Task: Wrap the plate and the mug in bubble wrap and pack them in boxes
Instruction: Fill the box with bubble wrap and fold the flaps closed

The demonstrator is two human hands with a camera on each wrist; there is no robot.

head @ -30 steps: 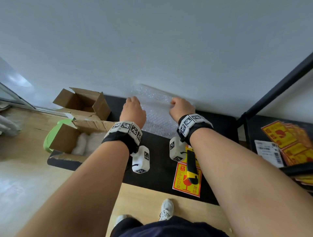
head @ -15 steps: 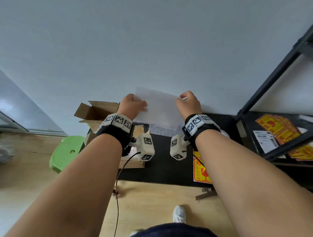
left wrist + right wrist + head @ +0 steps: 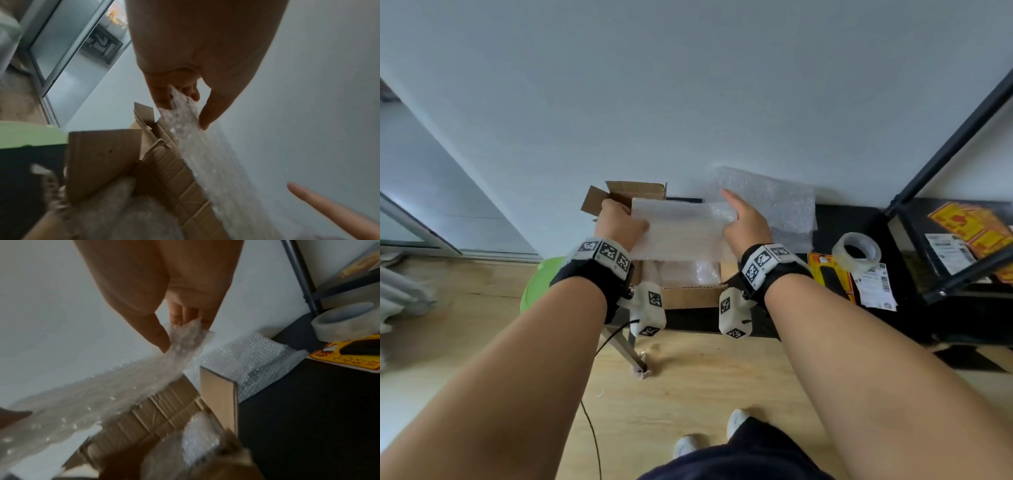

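Hands: left hand (image 3: 619, 224) and right hand (image 3: 744, 224), both raised above the desk (image 3: 859, 219), each pinching one end of a single bubble wrap sheet (image 3: 681, 228). The left wrist view shows thumb and fingers (image 3: 162, 91) closed on the sheet's left edge; the right wrist view shows the same pinch on the bunched right edge, though in the head view the right index finger points out straight.

Sheet: stretched between the hands, long axis running left to right, hanging directly over the near box.

Near box (image 3: 688, 294): open cardboard, flaps up, just below and slightly toward the person from the sheet. Holds a pale bubble-wrapped bundle (image 3: 681, 272); whether that is the plate or the mug cannot be told. Judged relation for the coming move: straight down, both hands about equally near, the sheet's length lying along the box's width.

Far box (image 3: 626, 197): open, behind the left hand against the wall; contents hidden.

Loose bubble wrap (image 3: 774, 209): lying on the desk and propped against the wall, right of the right hand.

Other desk items: tape roll (image 3: 856, 251); yellow fragile stickers (image 3: 825, 274) with a dark tool lying on them; printed labels (image 3: 873, 284). Neither a bare plate nor a bare mug is in view.
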